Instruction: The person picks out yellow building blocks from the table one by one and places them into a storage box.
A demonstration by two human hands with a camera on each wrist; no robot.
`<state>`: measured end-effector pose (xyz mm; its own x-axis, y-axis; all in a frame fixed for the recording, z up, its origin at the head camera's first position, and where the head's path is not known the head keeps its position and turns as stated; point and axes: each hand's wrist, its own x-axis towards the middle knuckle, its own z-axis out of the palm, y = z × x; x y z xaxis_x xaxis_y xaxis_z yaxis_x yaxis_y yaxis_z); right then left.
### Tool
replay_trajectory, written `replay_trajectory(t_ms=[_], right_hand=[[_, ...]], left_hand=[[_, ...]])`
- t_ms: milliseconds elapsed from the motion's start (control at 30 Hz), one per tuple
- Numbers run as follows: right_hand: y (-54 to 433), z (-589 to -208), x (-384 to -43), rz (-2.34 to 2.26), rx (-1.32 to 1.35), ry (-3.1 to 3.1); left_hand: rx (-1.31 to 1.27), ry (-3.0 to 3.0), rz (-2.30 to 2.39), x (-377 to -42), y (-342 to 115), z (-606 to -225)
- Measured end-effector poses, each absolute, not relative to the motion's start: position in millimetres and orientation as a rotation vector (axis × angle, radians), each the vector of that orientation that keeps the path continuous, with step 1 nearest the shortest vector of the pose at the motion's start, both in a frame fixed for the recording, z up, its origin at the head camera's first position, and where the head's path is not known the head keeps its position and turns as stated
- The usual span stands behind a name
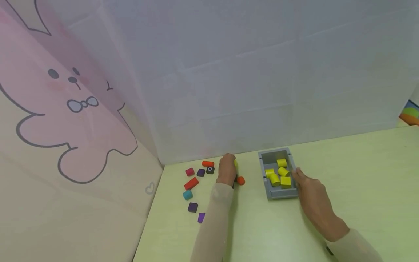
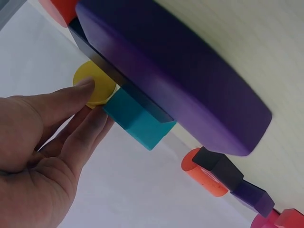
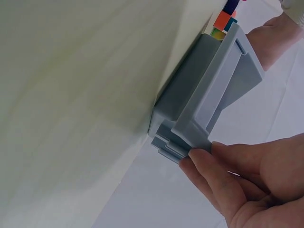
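My left hand reaches to the back of the table. In the left wrist view its thumb and fingers pinch a yellow cylinder, right beside a teal block. A long purple block stands close in front of them. My right hand holds the right side of a grey box, with thumb and fingers on its edge in the right wrist view. Several yellow blocks, mostly cylinders, lie inside the box.
Left of my left arm lie a red block, an orange cylinder, a blue cylinder, a purple block and several others. An orange-red round piece sits right of my left wrist. A white sheet hangs behind the table.
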<state>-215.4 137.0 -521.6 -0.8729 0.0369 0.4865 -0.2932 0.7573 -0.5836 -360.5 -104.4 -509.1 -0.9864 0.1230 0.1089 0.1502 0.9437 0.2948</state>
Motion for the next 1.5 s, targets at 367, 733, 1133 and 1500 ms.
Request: replay_trajectory(t_ms=[367,733,1133,1500], right_hand=[[139.2,-519.8,-213.1,0.938,0.185,-2.518],[139.4,-520.7,-212.7,0.929,0.178,-2.506],[138.5,-521.3,-213.1,0.927,0.182,-2.509],[137.5,-516.3,-214.0,0.96,0.191,-2.538]], left_hand=[[-0.273,-2.992,-0.423,-346.0,-99.2,-509.1],[-0.283,-2.941,-0.552,-333.2,-94.5,-497.1],[-0.273,-2.93,-0.563,-329.0,-84.5,-484.4],[-0.243,-2.961,-0.645,-325.3,-73.4,-467.1]])
